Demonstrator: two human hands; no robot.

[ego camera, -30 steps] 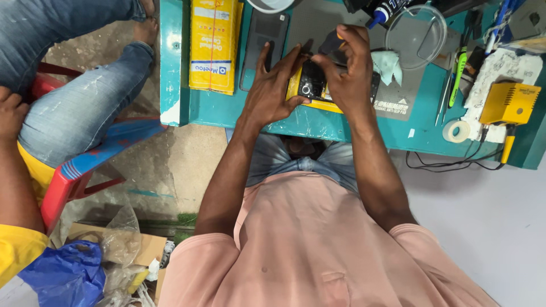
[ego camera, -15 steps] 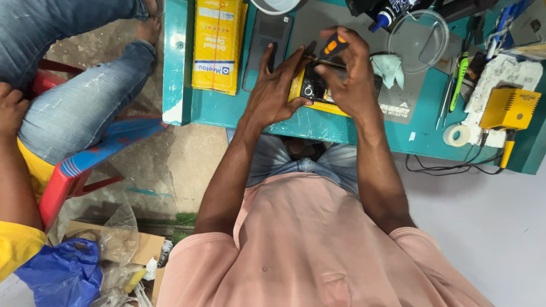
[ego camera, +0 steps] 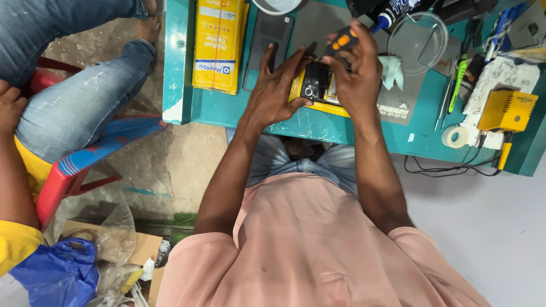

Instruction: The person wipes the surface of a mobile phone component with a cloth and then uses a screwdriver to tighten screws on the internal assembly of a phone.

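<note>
A small opened phone (ego camera: 316,83) with a yellow frame and dark insides lies on the grey work mat (ego camera: 318,34) of the teal bench (ego camera: 267,116). My left hand (ego camera: 273,91) presses on its left side and steadies it. My right hand (ego camera: 358,71) is closed on a black tool with orange grips (ego camera: 340,41), whose tip points down at the phone's top.
A yellow box (ego camera: 216,45) and a dark phone panel (ego camera: 267,48) lie left of the mat. A clear round lid (ego camera: 418,42), green tweezers (ego camera: 456,85), a tape roll (ego camera: 455,136) and a yellow device (ego camera: 507,111) sit right. Another person in jeans sits on a red stool (ego camera: 74,170).
My right hand has brought the black and orange tool up over the phone's top, where a second ago it covered the phone. My left hand has stayed put.
</note>
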